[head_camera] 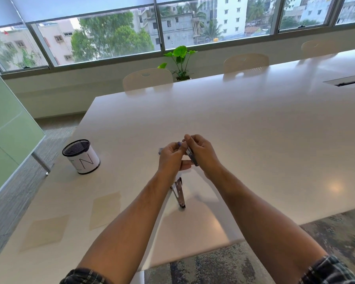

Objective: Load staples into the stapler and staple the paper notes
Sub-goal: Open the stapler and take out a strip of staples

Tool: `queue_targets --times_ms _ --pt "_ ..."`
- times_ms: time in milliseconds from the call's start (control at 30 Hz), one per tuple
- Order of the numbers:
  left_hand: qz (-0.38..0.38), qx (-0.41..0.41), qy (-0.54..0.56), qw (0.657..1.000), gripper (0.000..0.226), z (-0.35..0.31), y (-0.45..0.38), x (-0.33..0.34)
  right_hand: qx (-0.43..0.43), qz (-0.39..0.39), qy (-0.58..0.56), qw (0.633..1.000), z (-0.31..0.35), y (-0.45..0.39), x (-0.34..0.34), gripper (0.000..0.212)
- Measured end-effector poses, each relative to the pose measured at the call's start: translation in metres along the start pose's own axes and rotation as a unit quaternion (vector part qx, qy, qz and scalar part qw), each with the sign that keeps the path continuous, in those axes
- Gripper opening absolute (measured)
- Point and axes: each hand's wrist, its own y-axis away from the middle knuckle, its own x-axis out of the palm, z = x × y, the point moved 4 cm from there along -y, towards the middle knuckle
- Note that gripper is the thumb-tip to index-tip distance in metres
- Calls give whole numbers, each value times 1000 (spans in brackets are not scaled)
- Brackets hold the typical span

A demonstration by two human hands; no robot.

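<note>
Held item (192, 155) unclear btwn hands.

The small metal item (192, 156) pinched between both hands is mostly covered by fingers (too blurred to identify).

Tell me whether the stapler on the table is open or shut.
Open: the stapler lies on the table with its two arms splayed in a V.
</note>
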Motion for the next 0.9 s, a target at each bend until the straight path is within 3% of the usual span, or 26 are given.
queue_targets --times_ms 233,333,433,533,700,800,867,900 --pt "-74 41 28 996 19 -3 2 4 -40 -57 -156 985 -5 4 16 28" --pt "-135 2 104 985 7 -1 -2 -9 -48 -126 -296 946 -7 -2 6 23" --pt "-131 -20 174 976 6 0 -4 -26 -57 -109 -263 957 -11 -9 -4 28" --pt "-121 -33 238 963 6 4 -8 -43 0 -100 -202 974 -27 -11 -7 31" --pt "-127 -54 279 950 16 12 -12 -75 93 -35 -280 955 -49 -11 -6 20" --pt "-136 -21 142 980 16 14 -11 -92 99 -20 -301 948 -54 -12 -7 19" --pt "-152 43 -76 985 16 8 -13 -101 103 -16 -304 947 -54 -14 -7 18" --pt "-152 79 -188 967 21 4 -14 -103 104 -13 -304 947 -54 -14 -8 18"
